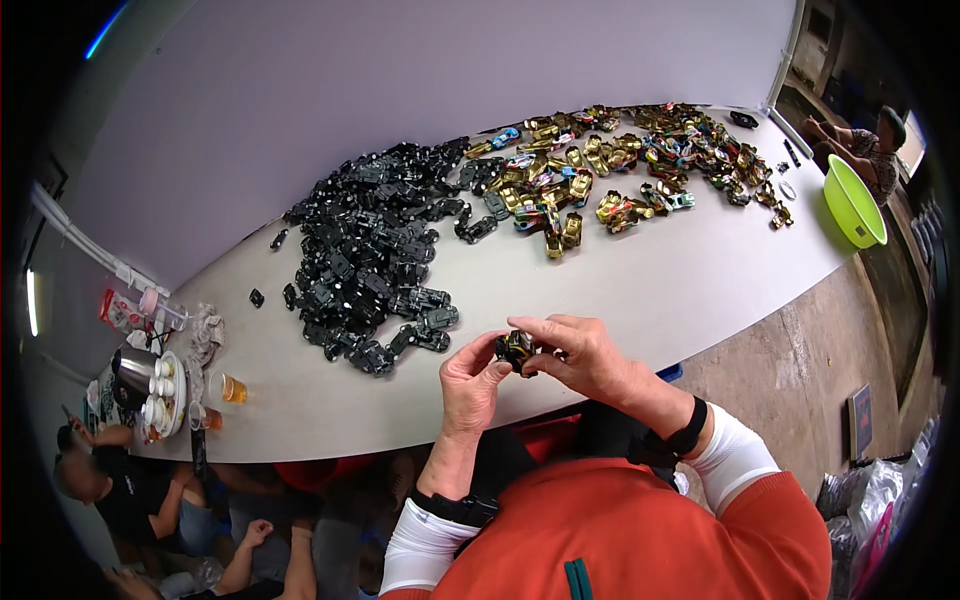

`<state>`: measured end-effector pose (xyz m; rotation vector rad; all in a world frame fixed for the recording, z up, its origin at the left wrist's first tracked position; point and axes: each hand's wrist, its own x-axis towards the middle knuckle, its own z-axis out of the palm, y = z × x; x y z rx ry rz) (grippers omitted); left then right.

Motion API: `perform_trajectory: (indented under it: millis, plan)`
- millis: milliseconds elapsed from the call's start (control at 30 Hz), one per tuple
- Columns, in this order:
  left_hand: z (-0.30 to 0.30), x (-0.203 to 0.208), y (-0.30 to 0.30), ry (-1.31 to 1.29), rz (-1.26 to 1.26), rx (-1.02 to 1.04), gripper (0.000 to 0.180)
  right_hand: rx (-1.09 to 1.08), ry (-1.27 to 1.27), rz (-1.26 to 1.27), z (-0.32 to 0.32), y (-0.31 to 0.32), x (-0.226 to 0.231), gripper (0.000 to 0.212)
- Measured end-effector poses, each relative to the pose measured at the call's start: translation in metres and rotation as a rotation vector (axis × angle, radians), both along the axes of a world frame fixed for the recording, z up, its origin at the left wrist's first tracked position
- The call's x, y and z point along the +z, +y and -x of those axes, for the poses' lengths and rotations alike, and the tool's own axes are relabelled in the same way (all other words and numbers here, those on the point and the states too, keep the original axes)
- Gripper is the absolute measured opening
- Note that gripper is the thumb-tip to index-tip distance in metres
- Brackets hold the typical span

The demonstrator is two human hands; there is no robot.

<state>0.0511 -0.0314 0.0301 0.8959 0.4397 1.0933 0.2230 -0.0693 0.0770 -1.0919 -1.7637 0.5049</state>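
Note:
Between my two hands, just above the table's near edge, is a small black toy car [516,350] with yellow marks. My left hand [470,385] pinches it from the left with thumb and fingers. From the other side my right hand [580,355] grips it, with its index finger stretched across the top. The fingers cover part of the car. Beyond my left hand lies a big heap of black toy car parts [365,250]; they look like chassis with wheels. Farther right spread gold and colourful toy car bodies [550,185].
A lime green basin [850,205] stands at the table's right end. Cups of amber drink [232,389], a tray with white cups [172,395] and a crumpled cloth [206,335] occupy the left end. People sit at lower left, and another person [870,150] sits beyond the basin.

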Motion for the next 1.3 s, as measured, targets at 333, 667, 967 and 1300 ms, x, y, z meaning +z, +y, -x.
perform_trajectory:
  millis: [333, 667, 967, 1300]
  plan:
    - [-0.001, 0.008, -0.006, 0.001, -0.005, 0.060, 0.037, 0.087, -0.089, 0.057, 0.003, 0.000, 0.010, 0.053]
    - [0.000, 0.016, -0.006, 0.108, -0.056, 0.004, 0.034, 0.110, -0.057, 0.108, 0.001, -0.004, 0.013, 0.054]
    - [-0.008, 0.018, -0.005, 0.096, 0.051, -0.045, 0.032, 0.030, 0.256, 0.525, 0.001, 0.003, 0.011, 0.051]
    - [0.006, 0.016, 0.001, -0.085, 0.029, 0.126, 0.039, 0.027, 0.499, 0.393, 0.004, 0.001, 0.009, 0.038]
